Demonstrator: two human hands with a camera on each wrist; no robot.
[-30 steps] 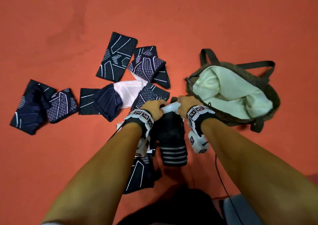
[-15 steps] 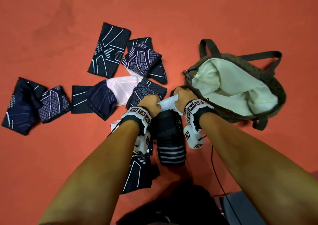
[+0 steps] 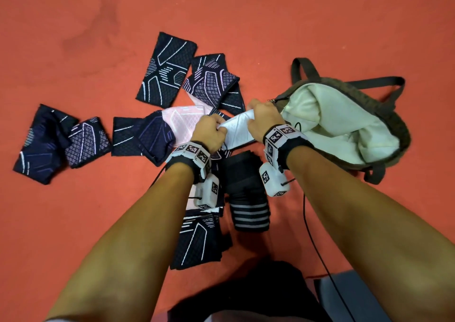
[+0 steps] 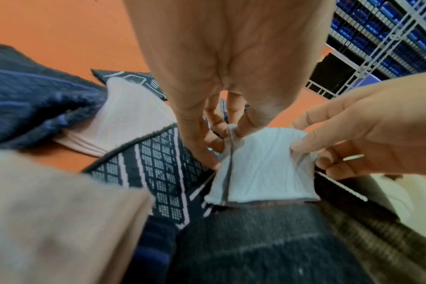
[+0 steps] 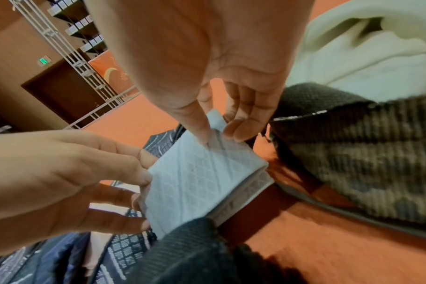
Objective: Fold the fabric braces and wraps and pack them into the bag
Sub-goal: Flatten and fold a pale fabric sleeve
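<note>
A folded white brace (image 3: 237, 130) (image 4: 263, 165) (image 5: 202, 178) hangs between both hands above the floor. My left hand (image 3: 210, 134) (image 4: 227, 132) pinches its left end. My right hand (image 3: 263, 119) (image 5: 215, 132) pinches its right end, close to the open dark bag (image 3: 384, 114) (image 5: 353, 144) with a cream lining (image 3: 327, 122). Under the hands lies a black wrap with grey stripes (image 3: 246, 193). Several dark patterned braces (image 3: 167, 70) and a pink one (image 3: 186, 124) lie spread on the floor to the left.
Orange floor (image 3: 73, 223) all around. A black cable (image 3: 312, 243) runs from my right wrist down past a grey object (image 3: 354, 297) at the bottom right. The bag's straps (image 3: 302, 68) lie on the floor behind it. White railings (image 5: 68, 48) stand further off.
Both hands have lifted the white brace up off the black wrap and carried it up and right, nearer the bag's mouth.
</note>
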